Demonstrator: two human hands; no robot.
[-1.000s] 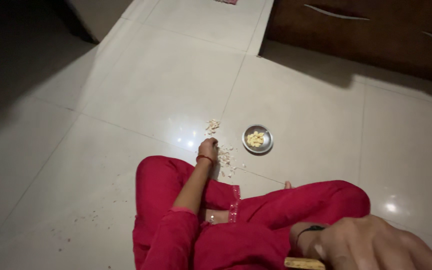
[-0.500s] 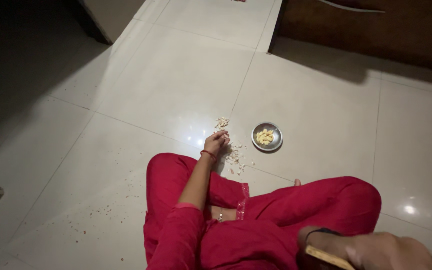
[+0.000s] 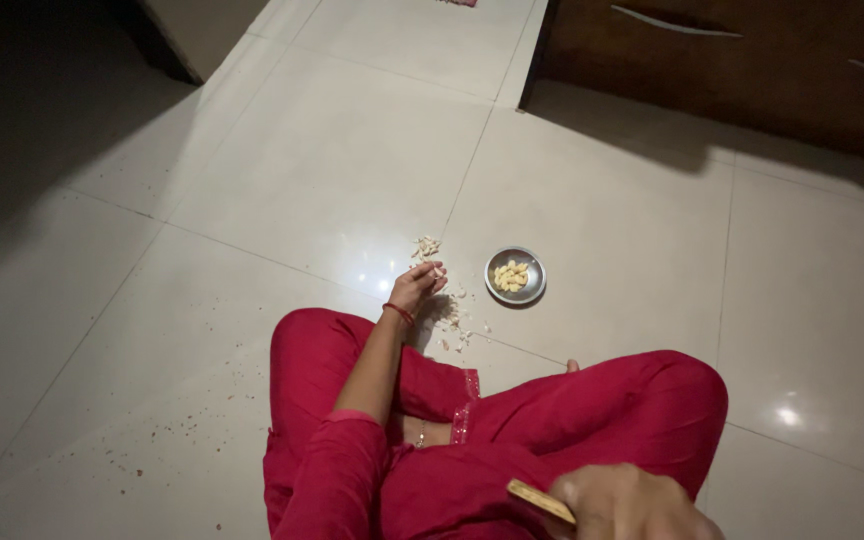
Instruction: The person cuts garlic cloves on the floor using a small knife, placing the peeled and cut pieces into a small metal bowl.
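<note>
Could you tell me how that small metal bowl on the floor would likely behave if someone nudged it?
The small metal bowl sits on glossy floor tiles, so it would probably slide easily. It looks shallow and wide, so tipping seems unlikely. It holds only a few pale pieces, so it is probably light.

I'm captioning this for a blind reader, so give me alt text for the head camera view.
Seated cross-legged in red clothing on a pale tiled floor, a person reaches the left hand to scattered pale peel scraps beside a small round steel bowl of yellowish peeled pieces. The right hand, low and close to the camera, has a light wooden handle in its grip.
</note>
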